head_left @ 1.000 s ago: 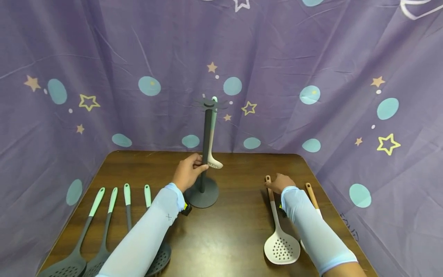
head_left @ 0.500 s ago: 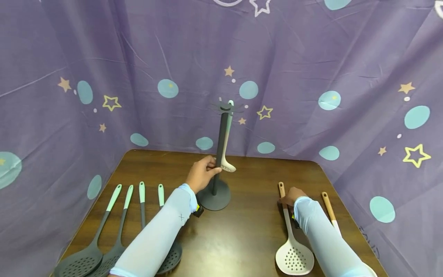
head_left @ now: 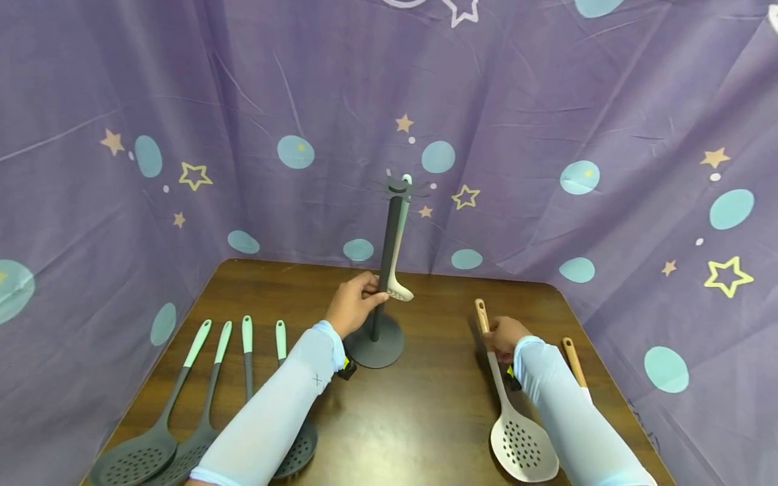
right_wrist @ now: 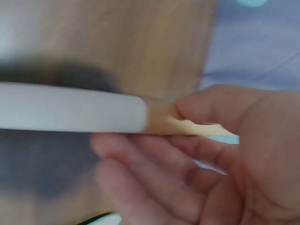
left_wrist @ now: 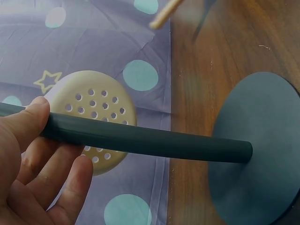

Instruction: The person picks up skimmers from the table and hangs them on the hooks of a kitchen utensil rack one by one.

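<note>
My left hand [head_left: 352, 304] grips the dark pole of an upright utensil stand [head_left: 390, 243], thumb on one side and fingers on the other in the left wrist view. On the stand's far side hangs a cream skimmer [left_wrist: 93, 96] with a holed round head and a green-tipped handle. At the right, my right hand [head_left: 506, 335] pinches a white skimmer [head_left: 524, 445] by its wood-coloured handle [right_wrist: 161, 117], near where it joins the white shaft. The skimmer's handle end seems raised off the table, casting a shadow in the right wrist view.
Several dark grey utensils with mint handles [head_left: 197, 343] lie along the table's left side, partly behind the left sleeve. Another wood-handled utensil [head_left: 574, 361] lies right of the right arm, mostly covered by it. A purple curtain [head_left: 504, 101] hangs behind the wooden table [head_left: 437, 378].
My right hand has taken hold of the white skimmer's handle, slid lower along it and tilted the handle end up and leftward. The left hand stays on the pole. The head view has shifted.
</note>
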Available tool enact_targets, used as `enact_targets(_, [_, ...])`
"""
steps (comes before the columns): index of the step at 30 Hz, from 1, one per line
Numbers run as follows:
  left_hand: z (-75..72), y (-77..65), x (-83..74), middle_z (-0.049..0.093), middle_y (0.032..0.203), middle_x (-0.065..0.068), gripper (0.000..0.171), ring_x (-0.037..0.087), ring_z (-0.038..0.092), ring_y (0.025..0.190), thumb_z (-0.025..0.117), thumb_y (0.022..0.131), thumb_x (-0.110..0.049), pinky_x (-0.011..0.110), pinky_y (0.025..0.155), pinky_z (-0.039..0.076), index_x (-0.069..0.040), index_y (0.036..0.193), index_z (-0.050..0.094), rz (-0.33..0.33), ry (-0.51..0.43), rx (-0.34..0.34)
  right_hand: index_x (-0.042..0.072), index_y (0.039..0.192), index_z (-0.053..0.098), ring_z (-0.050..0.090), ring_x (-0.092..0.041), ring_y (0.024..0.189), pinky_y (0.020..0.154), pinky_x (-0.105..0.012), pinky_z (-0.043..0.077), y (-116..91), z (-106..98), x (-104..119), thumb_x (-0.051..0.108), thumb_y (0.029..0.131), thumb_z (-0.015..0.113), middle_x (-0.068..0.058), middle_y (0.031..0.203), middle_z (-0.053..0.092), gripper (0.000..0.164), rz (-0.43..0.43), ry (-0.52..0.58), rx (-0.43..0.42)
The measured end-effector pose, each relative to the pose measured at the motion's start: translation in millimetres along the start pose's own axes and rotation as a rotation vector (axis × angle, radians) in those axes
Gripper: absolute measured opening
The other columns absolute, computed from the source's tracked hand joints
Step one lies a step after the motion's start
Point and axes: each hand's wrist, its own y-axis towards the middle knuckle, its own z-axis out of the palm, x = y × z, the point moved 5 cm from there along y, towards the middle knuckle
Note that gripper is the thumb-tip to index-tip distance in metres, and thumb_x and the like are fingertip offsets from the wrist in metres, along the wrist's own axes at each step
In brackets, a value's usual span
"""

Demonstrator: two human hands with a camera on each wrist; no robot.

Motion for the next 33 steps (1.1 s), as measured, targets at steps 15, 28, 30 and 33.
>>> enact_targets(15, [0.7,-2.6,-0.3,0.076,0.107,0.002,0.020,0.018,0.073,0.096,0.076,0.096,-0.023,0.034,0.085,0.061,-0.013,0.111,0.069,-0.019,-0.021,0.007,0.005,0.130,0.061,0.068,-0.032,0.100,0.087,-0.050,0.056,-17,-56,146,0.017,0.109,0.047,-0.016,0.108,0.070,0.029,-0.520,0.123,-0.410])
enact_targets(28, [1.7,-3.2,0.3,0.076,0.105,0.000,0.019,0.017,0.073,0.093,0.077,0.096,-0.023,0.034,0.084,0.061,-0.014,0.110,0.069,-0.010,-0.006,-0.003,0.001,0.117,0.054,0.057,-0.029,0.085,0.076,-0.043,0.049,-40,-79,245,0.012,0.111,0.038,-0.013,0.094,0.057,0.020,-0.753,0.107,-0.483])
enact_targets(30, [1.8,-3.2,0.6,0.076,0.105,0.000,0.019,0.016,0.073,0.093,0.077,0.096,-0.023,0.034,0.083,0.061,-0.014,0.111,0.069,-0.008,-0.007,-0.002,0.001,0.115,0.054,0.055,-0.028,0.084,0.075,-0.042,0.048,-40,-80,247,0.011,0.111,0.038,-0.013,0.093,0.056,0.019,-0.767,0.090,-0.469])
enact_targets(33, [0.1,-2.4,0.0,0.076,0.104,0.000,0.019,0.016,0.073,0.094,0.077,0.095,-0.023,0.034,0.084,0.061,-0.015,0.111,0.069,-0.003,-0.014,-0.007,0.001,0.113,0.054,0.053,-0.027,0.082,0.074,-0.042,0.046,-39,-81,249,0.012,0.111,0.036,-0.012,0.092,0.055,0.020,-0.776,0.060,-0.455])
